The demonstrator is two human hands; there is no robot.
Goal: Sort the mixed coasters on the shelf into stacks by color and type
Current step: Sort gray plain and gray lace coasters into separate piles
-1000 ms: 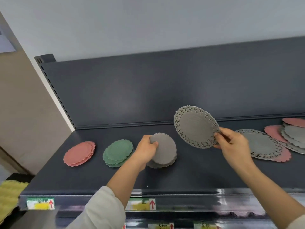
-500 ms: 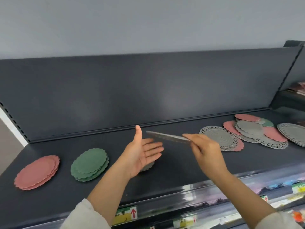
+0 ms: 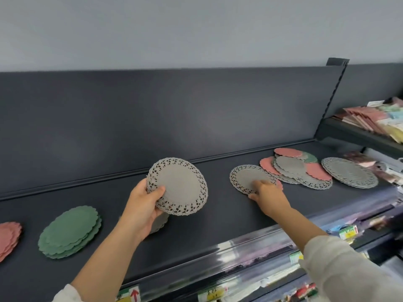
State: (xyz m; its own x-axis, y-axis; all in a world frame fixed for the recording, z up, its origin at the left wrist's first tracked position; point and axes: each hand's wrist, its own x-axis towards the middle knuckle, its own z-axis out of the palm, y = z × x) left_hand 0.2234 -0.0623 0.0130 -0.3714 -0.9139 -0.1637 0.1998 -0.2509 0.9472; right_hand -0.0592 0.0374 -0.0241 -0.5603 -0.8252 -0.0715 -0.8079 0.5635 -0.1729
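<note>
My left hand holds a grey lace-edged coaster tilted above the dark shelf. Under it lies a stack of plain grey scalloped coasters, mostly hidden by the hand. My right hand rests with its fingertips on a second grey lace coaster lying flat on the shelf. Left of these sit a green scalloped stack and a pink scalloped stack. A mixed pile of pink, grey and green coasters lies at the right, beside a stack of large grey lace mats.
The shelf's upright back panel runs behind everything. Price labels line the front rail. A neighbouring shelf at the far right holds packaged goods, with more products on a lower shelf.
The lace coaster passed from my right hand to my left hand. My right hand then moved right onto the lace coaster lying on the shelf. The view panned right.
</note>
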